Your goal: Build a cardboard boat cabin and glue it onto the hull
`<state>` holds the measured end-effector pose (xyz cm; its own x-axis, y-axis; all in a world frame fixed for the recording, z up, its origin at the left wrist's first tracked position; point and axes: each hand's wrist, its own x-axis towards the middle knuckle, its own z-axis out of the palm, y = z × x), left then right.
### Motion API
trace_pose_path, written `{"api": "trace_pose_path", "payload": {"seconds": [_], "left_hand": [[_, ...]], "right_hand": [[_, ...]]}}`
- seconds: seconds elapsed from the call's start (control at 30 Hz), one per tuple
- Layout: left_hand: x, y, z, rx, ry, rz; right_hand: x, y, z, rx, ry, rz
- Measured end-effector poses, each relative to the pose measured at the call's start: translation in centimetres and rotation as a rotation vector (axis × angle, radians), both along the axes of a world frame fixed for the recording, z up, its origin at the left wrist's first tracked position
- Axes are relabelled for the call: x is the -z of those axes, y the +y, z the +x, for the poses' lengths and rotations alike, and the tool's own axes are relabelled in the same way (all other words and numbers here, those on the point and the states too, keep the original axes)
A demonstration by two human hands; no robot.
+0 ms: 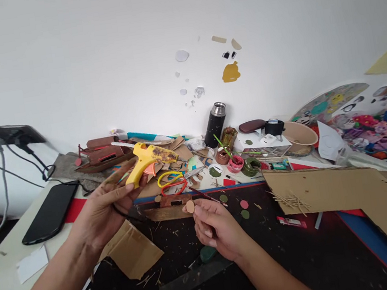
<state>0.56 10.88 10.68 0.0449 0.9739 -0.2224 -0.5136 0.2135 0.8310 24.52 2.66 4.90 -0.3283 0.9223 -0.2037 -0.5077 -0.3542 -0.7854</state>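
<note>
My left hand [109, 203] is closed round the handle of a yellow hot glue gun [141, 163], with a white glue stick out of its back end. The gun's nozzle points right and slightly down. Between the thumb and fingers of my right hand [214, 224] is a small round cardboard disc [190, 207], held up over the black mat [256, 271]. Behind the disc lies a brown painted cardboard piece [172, 211] with a dark slot. Small green and pink discs [243, 204] rest on the mat to the right of my right hand.
Scissors [173, 181] with yellow and orange handles lie beyond the mat, near paint jars [235, 163] and a black flask [215, 125]. A phone [49, 213] is at left. Cardboard sheets [315, 180] and toothpicks [291, 202] lie right. A cardboard scrap [136, 250] sits below my left hand.
</note>
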Motion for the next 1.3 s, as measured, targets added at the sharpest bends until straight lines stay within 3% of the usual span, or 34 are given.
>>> {"api": "trace_pose_path", "payload": {"seconds": [0.27,0.43,0.73,0.93,1.3], "left_hand": [[-0.9,0.5,0.6,-0.020,-0.117,-0.019],[-0.5,0.0,0.2,0.201,-0.059,-0.068],[0.4,-0.7,1.4,0.455,0.114,0.116],[0.8,-0.7,2.1,0.506,0.215,0.142],[1.3,-0.8,3.0,0.424,-0.138,-0.077]], "right_hand": [[-1.9,2.6,-0.2,0.075,0.064,0.047],[-2.5,4.2,-0.7,0.142,0.104,0.081],[-0.6,3.8,0.6,0.178,0.078,0.066],[-0.3,4.4,1.6,0.199,0.103,0.051],[0.1,4.5,2.0,0.200,0.149,0.041]]}}
